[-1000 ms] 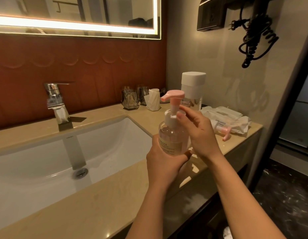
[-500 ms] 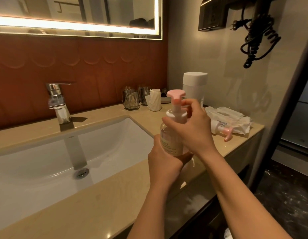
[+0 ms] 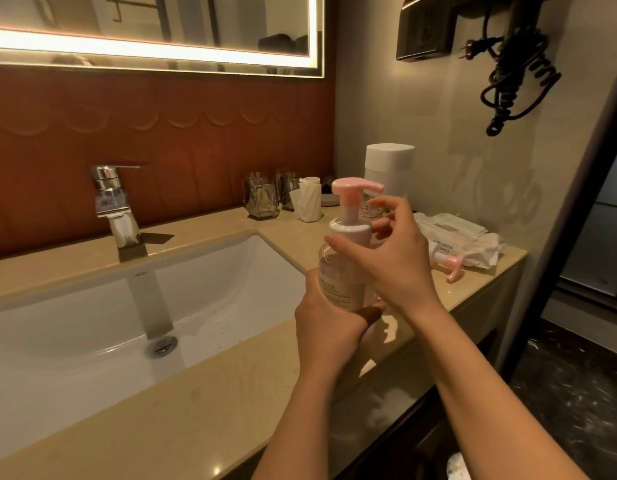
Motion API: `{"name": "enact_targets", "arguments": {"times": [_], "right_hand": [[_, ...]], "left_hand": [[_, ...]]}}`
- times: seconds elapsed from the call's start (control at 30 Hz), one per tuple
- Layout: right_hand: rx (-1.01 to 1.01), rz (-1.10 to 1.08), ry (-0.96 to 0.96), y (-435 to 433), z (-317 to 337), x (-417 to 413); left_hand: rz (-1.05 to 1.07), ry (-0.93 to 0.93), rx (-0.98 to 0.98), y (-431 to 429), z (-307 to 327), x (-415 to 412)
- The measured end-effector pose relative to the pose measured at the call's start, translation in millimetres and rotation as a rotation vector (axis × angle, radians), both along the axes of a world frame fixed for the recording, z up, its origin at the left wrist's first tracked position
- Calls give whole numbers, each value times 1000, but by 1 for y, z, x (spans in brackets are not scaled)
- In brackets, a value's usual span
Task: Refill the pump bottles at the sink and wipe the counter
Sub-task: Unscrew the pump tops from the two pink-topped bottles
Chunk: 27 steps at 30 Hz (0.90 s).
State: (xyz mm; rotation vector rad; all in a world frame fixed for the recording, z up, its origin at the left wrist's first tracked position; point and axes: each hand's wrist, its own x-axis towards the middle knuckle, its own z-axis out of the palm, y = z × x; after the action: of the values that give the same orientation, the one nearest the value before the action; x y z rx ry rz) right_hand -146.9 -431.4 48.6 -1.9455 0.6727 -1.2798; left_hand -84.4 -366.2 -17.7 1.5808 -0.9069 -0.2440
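Head view: the pump bottle is in the middle, held upright over the front part of the counter, just to the right of the sink. The bottle is see-through with a pale label, a white collar and a pink pump top whose spout points right. The left hand comes up from below and wraps around the bottom of the bottle, with the fingers curled round the far side and the thumb on the right side. The right hand reaches in from the right with the wrist bent. Its thumb lies across the front of the bottle just under the collar, and its other fingers curl round the back of the collar, so it grips the top of the bottle. One finger is raised close to the pink spout. Both forearms are bare and stretch up from the bottom edge. Behind the bottle stands a tall container with a white cap. To the right, a second pump bottle with a pink top lies on its side on the counter, touching a white pack of wipes. Farther back by the red wall sit two glass cups and a small white wrapped thing. A shiny tap stands behind the sink, and the drain is at the bottom of it. A lit mirror hangs above, and a black curly cord hangs on the right wall.
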Motion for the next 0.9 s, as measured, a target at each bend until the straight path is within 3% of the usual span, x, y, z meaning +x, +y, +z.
{"name": "enact_targets", "arguments": {"times": [0.2,0.3,0.53,0.9], "right_hand": [[45,194,134,-7,0,-4],[40,135,196,-3,0,3],[5,-14,64,3,4,-2],[68,191,86,5,8,-6]], "left_hand": [[17,-30,2,-1,-2,1],[6,-20,5,-2,-1,1],[-6,-3,1,-1,-1,0],[6,16,8,2,4,-6]]}}
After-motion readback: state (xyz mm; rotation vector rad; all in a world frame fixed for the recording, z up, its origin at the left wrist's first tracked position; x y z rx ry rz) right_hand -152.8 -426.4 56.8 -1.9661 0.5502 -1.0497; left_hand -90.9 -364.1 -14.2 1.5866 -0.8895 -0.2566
